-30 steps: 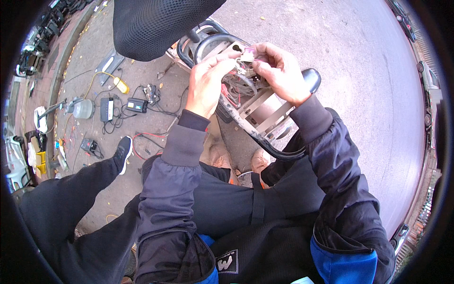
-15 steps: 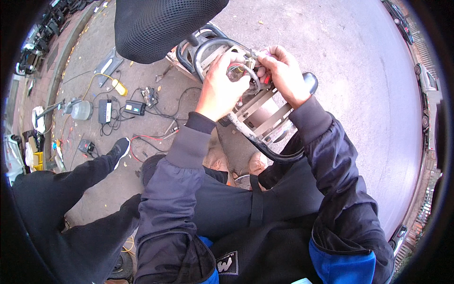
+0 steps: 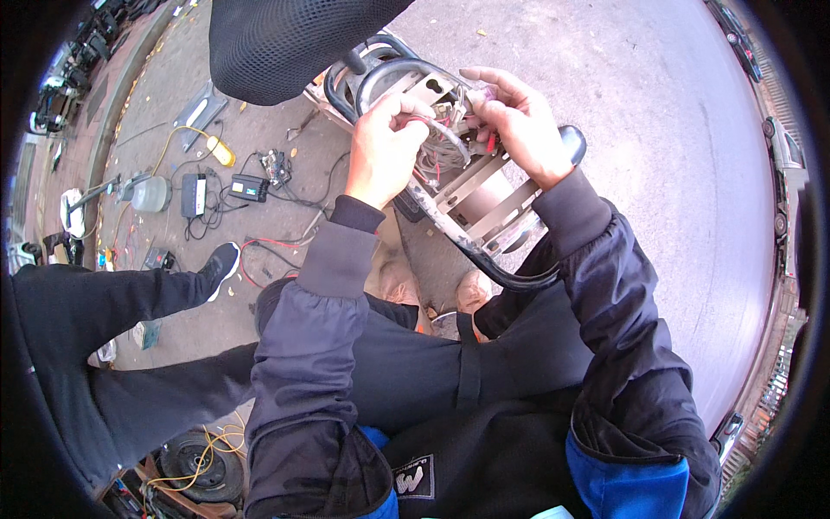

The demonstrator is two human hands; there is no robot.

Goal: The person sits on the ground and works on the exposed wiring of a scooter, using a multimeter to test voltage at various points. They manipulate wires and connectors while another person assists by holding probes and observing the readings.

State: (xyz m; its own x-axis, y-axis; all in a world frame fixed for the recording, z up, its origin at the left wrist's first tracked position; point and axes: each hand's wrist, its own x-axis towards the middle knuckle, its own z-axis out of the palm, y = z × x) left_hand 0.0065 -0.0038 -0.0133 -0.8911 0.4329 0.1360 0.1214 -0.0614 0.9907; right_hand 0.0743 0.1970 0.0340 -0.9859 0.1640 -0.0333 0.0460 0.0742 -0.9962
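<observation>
My left hand (image 3: 380,157) is closed, thumb and forefinger pinching one end of a grey sleeved cable (image 3: 451,140). Opposite it, my right hand (image 3: 529,134) has thumb and forefinger pressed together among wires and pale connectors; what they hold is too small to make out. Between both hands lies a tangle of thin wires (image 3: 442,160) inside the rear metal frame (image 3: 467,185) of a small vehicle. A red connector (image 3: 492,143) sits beside my right fingers. Black tubing (image 3: 501,278) curves around the frame, and a black mesh-covered seat (image 3: 298,48) rises above it.
On the pavement to the left lie two black power boxes (image 3: 249,188) with cables, a yellow-ended cord (image 3: 221,151) and a translucent container (image 3: 151,195). Another person's dark-trousered leg (image 3: 130,298) reaches in. A wheel (image 3: 203,467) lies at lower left.
My left hand has shifted left, drawing the grey cable and baring more of the wire tangle. My right forefinger has straightened somewhat. At left, the other person's legs have moved.
</observation>
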